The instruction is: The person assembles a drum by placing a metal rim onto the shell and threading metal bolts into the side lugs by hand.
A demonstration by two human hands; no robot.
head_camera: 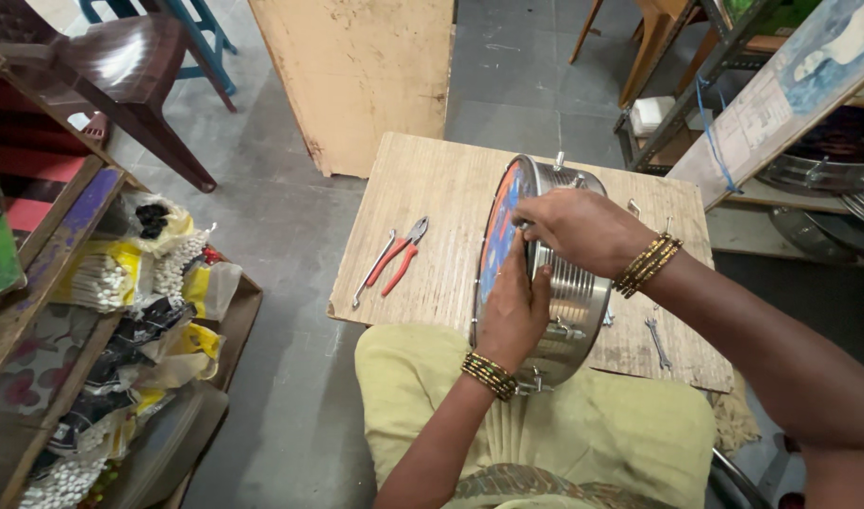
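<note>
A round metal drum with a ribbed steel shell and a blue-and-orange printed head stands on its edge at the near side of a low wooden board table, its lower rim reaching the person's lap, which is covered in pale yellow-green cloth. The left hand lies flat against the shell near the coloured head, fingers closed against the metal and pointing up toward the rim, steadying the drum rather than enclosing it. The right hand comes over the top of the drum, its fingers curled and pinched at the rim where head meets shell; what the fingertips pinch is too small to tell. Both wrists carry beaded gold-and-dark bangles. On the table left of the drum lie red-handled pliers, with a slim metal tool just beside them. To the right of the drum, a small open-ended spanner rests on the table near its front edge. Further left, well apart from the table, wooden shelves hold bundled packets in yellow and clear plastic.
</note>
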